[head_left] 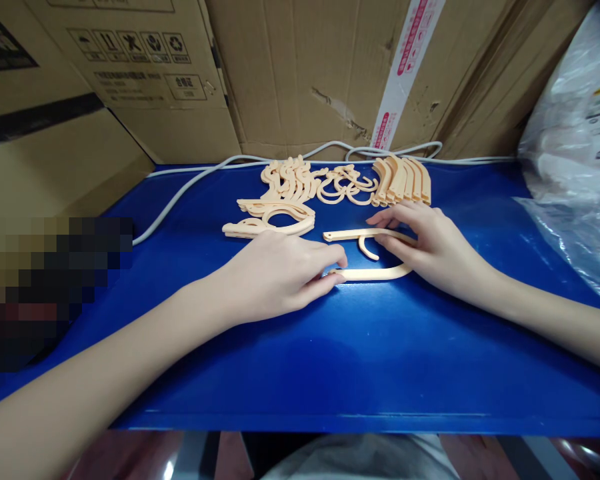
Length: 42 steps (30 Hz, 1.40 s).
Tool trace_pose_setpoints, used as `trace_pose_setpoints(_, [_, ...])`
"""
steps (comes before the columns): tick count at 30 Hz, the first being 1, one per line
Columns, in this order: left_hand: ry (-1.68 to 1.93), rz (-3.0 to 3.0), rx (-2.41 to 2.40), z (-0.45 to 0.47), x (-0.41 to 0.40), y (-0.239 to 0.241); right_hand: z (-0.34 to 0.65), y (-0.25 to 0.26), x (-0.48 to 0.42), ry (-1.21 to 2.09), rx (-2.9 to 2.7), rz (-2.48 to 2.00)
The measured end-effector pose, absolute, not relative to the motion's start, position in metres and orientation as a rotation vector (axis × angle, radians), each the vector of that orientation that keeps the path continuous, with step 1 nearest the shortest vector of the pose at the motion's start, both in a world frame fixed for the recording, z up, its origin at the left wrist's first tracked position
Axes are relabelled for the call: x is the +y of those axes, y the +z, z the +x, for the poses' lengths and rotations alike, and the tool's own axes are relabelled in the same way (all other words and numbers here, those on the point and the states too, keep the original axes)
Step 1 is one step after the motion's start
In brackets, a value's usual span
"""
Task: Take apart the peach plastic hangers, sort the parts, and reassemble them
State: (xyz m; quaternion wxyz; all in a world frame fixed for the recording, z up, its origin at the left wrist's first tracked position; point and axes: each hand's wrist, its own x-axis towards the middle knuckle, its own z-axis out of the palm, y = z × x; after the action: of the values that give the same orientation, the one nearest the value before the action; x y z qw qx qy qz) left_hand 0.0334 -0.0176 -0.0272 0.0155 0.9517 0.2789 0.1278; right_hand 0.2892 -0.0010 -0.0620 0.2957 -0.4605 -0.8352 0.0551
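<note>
A peach plastic hanger piece (pixel 373 272) with a small hook lies flat in the middle of the blue table (pixel 330 360). My left hand (pixel 280 273) pinches the near left end of its lower bar between thumb and fingers. My right hand (pixel 430 247) grips its right curved end, fingers wrapped over the upper arm. Behind it lie a pile of finished peach hangers (pixel 275 217), loose hooks (pixel 340 187) and a row of stacked curved parts (pixel 403 180).
Cardboard boxes (pixel 300 73) wall off the back and left. A white cable (pixel 190 183) runs along the table's rear edge. A clear plastic bag (pixel 575 167) fills the right side. A blurred patch sits at the left.
</note>
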Motion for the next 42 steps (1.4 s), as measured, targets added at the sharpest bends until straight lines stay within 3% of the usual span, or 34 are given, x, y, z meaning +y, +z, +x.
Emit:
trace_pose_setpoints(8, [0.508,2.893,0.921,0.034,-0.019,-0.024,0.28,-0.051,-0.019,-0.225,-2.409,-1.028])
trace_pose_setpoints(14, [0.816,2.742,1.345,0.029,-0.011,-0.014,0.278,-0.046,-0.027,-0.457,-2.617,-0.688])
trace_pose_setpoints(25, [0.604,2.648,2.001,-0.001,0.071,-0.003,0.276,-0.044,-0.034,-0.423,-2.574,-0.518])
trace_pose_setpoints(35, [0.771,2.532,1.82,-0.005,0.13,-0.038,0.28,-0.047,-0.035,-0.461,-2.558,-0.567])
trace_pose_setpoints(42, [0.591,2.213,1.925,0.0,0.131,-0.025,0.28,-0.046,-0.035,-0.479,-2.571,-0.564])
